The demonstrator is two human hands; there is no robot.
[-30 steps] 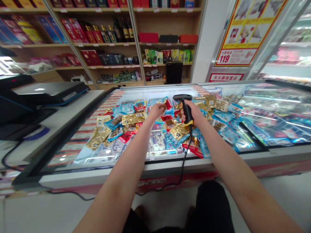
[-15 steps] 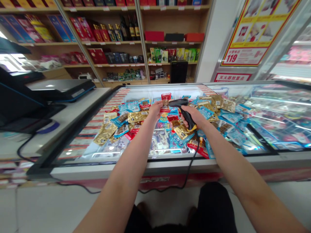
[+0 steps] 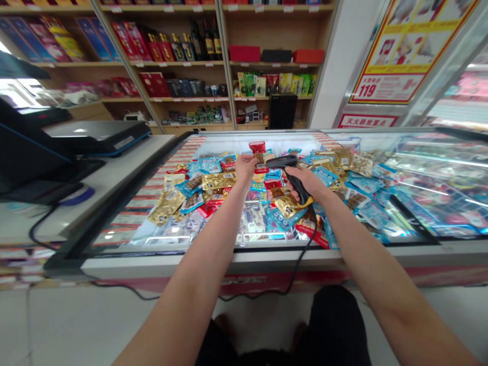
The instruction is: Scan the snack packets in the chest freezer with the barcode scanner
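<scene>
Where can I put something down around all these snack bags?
The white counter has bare room between the black checkout terminal and the freezer's rim. Inside, a white strip shows behind the snack packets. Packets crowd under the left hand and right hand.

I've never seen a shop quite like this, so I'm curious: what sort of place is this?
Probably a small grocery or convenience shop. A glass-sided display chest is heaped with snack packets, wooden shelves behind hold bottles, and the right hand grips a barcode scanner.
</scene>
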